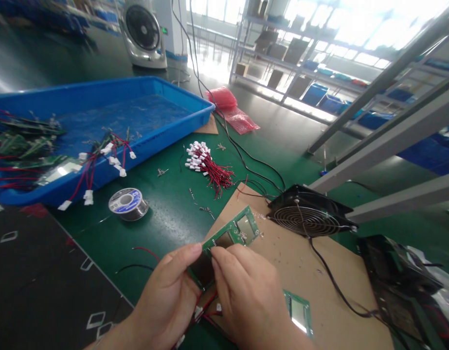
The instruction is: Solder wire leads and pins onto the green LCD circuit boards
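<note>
My left hand (173, 289) holds the near end of a green circuit board (233, 232) with dark and pale rectangular panels, its thumb along the edge. My right hand (246, 291) is closed at the board's middle, its fingertips pinched on the surface; whether something small is between them is hidden. Small metal parts sit on the board's far end. Red and black wires with white connectors (198, 313) hang below my hands. Another green board (299, 311) lies on the cardboard, partly behind my right hand.
Solder spool (125, 201) and wire bundle (209, 167) lie on the green table. A blue tray (173, 138) holds wired boards at the left. A black fan (308, 211) stands on cardboard (333, 277), with cables around it. Metal beams rise at the right.
</note>
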The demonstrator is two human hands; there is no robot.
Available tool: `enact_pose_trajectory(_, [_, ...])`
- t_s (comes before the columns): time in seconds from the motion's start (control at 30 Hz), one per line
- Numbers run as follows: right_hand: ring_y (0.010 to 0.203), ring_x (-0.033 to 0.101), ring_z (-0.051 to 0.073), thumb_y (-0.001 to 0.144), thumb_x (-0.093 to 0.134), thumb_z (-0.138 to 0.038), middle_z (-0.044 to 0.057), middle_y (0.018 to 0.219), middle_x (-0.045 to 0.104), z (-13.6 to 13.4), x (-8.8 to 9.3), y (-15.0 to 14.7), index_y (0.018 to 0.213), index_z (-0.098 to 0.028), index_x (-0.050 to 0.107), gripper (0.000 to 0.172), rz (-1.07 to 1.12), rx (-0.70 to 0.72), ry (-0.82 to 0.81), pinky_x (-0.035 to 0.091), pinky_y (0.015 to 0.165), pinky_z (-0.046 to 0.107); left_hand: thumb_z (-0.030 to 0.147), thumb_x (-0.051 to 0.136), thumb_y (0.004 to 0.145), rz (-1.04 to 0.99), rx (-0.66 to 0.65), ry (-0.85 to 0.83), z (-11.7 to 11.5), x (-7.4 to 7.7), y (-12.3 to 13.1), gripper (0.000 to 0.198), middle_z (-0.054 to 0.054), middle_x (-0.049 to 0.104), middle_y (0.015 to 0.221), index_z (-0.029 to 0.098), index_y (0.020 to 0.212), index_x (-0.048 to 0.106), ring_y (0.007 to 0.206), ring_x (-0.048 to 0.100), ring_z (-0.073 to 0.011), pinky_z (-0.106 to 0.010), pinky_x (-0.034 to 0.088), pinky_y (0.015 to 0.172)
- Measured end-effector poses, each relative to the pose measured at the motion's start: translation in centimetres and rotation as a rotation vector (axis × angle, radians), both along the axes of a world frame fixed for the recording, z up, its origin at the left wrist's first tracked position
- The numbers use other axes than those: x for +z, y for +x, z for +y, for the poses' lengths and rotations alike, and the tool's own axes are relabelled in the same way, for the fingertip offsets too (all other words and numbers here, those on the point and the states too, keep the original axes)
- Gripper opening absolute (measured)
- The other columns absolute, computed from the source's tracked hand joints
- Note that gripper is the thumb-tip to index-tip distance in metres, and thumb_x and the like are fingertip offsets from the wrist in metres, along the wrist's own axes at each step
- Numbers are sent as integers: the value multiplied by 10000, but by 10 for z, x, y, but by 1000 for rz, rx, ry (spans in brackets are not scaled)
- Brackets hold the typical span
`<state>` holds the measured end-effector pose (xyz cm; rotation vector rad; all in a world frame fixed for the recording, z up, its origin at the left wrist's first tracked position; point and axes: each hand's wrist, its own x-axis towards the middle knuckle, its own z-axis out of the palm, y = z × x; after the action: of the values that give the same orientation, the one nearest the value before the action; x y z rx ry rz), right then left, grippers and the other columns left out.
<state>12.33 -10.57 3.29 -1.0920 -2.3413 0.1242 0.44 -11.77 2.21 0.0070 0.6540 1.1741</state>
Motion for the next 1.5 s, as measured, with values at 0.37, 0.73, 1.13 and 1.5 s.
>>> enact_pose_trajectory(0.37, [479, 421, 134, 828, 352, -118, 31, 555, 485, -3, 4, -4, 697, -126, 569, 253, 34, -40, -12, 306, 435, 256, 194, 560, 734, 181, 24, 113, -6, 1, 1, 177, -72, 695, 852, 141, 835, 696, 939, 577, -259, -360, 435, 849])
enact_pose_trajectory(0.73, [465, 452, 71, 699, 473, -82, -24, 520, 519, -5, 2, -19, 651, -160, 612, 167, 460, -137, -357, 346, 443, 175, 222, 689, 646, 304, 82, -2, -23, -7, -10, 229, -43, 663, 1013, 202, 875, 695, 1081, 503, -276, -355, 411, 930])
enact_pose_trajectory(1.13, [530, 484, 104, 776, 417, -115, 19, 579, 556, -4, 1, -16, 666, -144, 591, 208, 324, -86, -303, 361, 502, 211, 281, 689, 646, 528, 135, 129, -20, -18, -9, 236, -66, 607, 1122, 184, 860, 700, 1128, 464, -274, -310, 426, 918])
enact_pose_trajectory(1.5, [687, 575, 126, 779, 500, -205, -5, 739, 634, 10, 13, 19, 819, -203, 611, 117, 39, -231, -469, 415, 614, 227, 210, 618, 701, 429, 88, 122, -1, -7, -28, 232, -85, 684, 939, 173, 922, 676, 964, 584, -269, -380, 488, 835])
